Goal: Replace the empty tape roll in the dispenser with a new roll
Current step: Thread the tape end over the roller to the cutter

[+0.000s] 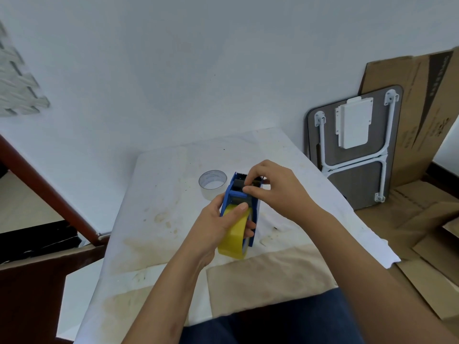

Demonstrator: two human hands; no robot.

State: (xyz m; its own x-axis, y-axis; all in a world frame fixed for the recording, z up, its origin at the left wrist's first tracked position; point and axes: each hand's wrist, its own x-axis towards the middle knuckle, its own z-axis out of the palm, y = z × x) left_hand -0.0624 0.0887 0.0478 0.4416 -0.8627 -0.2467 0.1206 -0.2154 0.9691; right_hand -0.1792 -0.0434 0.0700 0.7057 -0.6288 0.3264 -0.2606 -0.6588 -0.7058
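A blue tape dispenser [237,194] is held above the white table [159,219]. A full yellow tape roll [236,240] sits in its near end. My left hand [218,224] grips the roll and the dispenser body, thumb on top of the roll. At the dispenser's far end, by the black roller and toothed blade, the fingers of my right hand [270,187] pinch something; whether it is tape I cannot tell. An empty clear roll core [212,182] stands on the table just left of the dispenser.
The stained white cloth covers the table, with a beige patch [268,276] near me. A folded small table [352,147] and flattened cardboard [422,115] lean against the wall on the right. A dark wooden frame [49,192] runs along the left.
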